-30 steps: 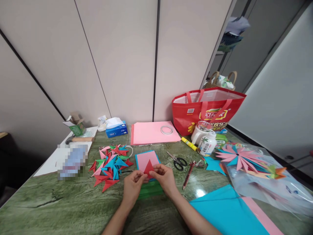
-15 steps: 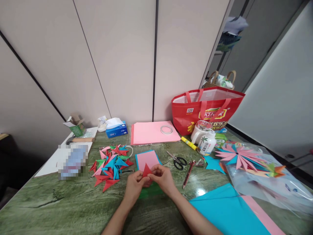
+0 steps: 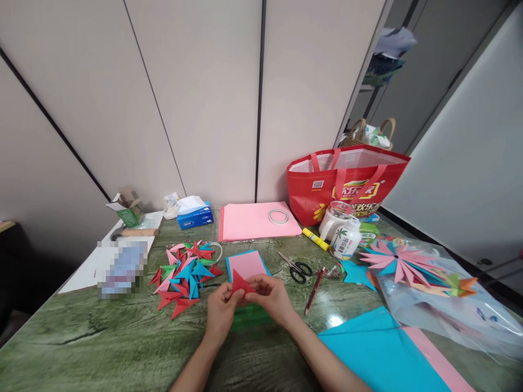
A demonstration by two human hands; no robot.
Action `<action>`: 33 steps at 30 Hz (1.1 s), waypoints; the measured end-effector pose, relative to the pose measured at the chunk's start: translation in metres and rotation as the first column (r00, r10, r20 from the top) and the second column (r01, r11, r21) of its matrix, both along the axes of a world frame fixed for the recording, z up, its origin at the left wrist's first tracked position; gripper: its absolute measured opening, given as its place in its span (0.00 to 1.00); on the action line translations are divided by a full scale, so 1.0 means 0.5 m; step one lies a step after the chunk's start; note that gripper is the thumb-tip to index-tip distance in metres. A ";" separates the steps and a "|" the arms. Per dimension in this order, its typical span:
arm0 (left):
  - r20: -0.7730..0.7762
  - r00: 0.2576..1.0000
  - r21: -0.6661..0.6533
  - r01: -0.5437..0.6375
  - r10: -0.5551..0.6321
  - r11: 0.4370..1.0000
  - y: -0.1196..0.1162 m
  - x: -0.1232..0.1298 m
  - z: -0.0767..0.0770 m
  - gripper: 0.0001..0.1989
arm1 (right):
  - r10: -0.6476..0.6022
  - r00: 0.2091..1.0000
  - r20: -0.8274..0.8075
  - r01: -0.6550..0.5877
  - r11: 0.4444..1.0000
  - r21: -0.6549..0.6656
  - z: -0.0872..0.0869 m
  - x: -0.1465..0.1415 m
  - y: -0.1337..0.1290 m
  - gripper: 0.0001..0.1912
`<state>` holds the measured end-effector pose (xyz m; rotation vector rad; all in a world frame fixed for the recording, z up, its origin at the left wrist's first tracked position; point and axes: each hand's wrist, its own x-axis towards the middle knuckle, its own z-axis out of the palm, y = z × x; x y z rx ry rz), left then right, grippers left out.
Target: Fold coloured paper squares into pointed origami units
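Observation:
Between my two hands is a piece of folded red paper (image 3: pixel 241 283), its pointed tip facing up. My left hand (image 3: pixel 223 305) pinches its lower left side, thumb in front. On the right, my right hand (image 3: pixel 270 296) grips the other lower corner between thumb and fingers. Just behind the hands lie small pink and blue paper sheets (image 3: pixel 248 264). Green paper (image 3: pixel 249 317) shows beneath my hands. Left of them sits a heap of folded paper pieces (image 3: pixel 190 277) in red, blue, pink and green.
Black-handled scissors (image 3: pixel 300 270) and a red pen (image 3: pixel 314 294) lie to the right. Farther back are pink sheets (image 3: pixel 245 222), a yellow glue stick (image 3: pixel 315 239), a white bottle (image 3: pixel 345 240) and a red bag (image 3: pixel 310 188). Large blue paper (image 3: pixel 379 348) lies at front right.
The red paper has shifted slightly left and tilted, and more of its face shows. My left hand has moved a little left with it; both hands still hold on.

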<state>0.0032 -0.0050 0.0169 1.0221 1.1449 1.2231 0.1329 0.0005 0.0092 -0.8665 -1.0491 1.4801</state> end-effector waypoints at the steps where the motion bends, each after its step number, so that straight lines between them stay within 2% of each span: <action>1: 0.002 1.000 0.003 0.006 -0.006 1.000 -0.001 0.001 0.000 0.12 | 0.000 1.000 -0.013 0.000 1.000 -0.022 0.001 0.003 0.000 0.15; 5: 0.016 0.998 -0.014 0.053 -0.053 0.998 -0.003 0.001 0.000 0.13 | 0.006 0.998 -0.064 -0.012 0.995 -0.104 -0.002 0.013 0.003 0.17; 8: 0.012 0.998 -0.034 0.059 -0.059 0.998 -0.001 -0.001 -0.001 0.12 | 0.010 0.997 -0.072 -0.018 0.994 -0.112 -0.010 0.014 0.007 0.18; 12: -0.001 0.998 -0.047 0.057 -0.057 0.997 0.003 -0.006 -0.006 0.12 | -0.032 0.999 -0.008 0.032 0.998 -0.051 -0.017 0.002 0.009 0.15; 16: 0.006 0.990 -0.051 0.141 -0.140 0.989 0.005 -0.005 -0.007 0.12 | -0.128 0.984 0.127 0.125 0.992 0.033 -0.019 -0.006 0.008 0.11; 19: -0.004 0.981 -0.066 0.193 -0.194 0.979 0.004 -0.004 -0.002 0.15 | -0.165 0.965 0.205 0.151 0.985 0.084 -0.018 -0.003 0.007 0.09; 22: -0.010 0.968 -0.078 0.248 -0.250 0.966 0.003 -0.004 0.007 0.19 | -0.098 0.978 0.183 0.088 0.994 0.061 -0.017 0.004 0.009 0.09; 26: 0.040 0.944 -0.073 0.329 -0.327 0.941 0.002 -0.007 0.015 0.16 | 0.033 0.995 0.091 -0.031 0.999 -0.021 -0.013 0.011 0.010 0.13; 33: 0.123 0.951 -0.088 0.294 -0.283 0.952 0.003 -0.010 0.017 0.14 | 0.131 0.987 0.092 -0.125 0.990 -0.063 0.009 0.022 0.006 0.13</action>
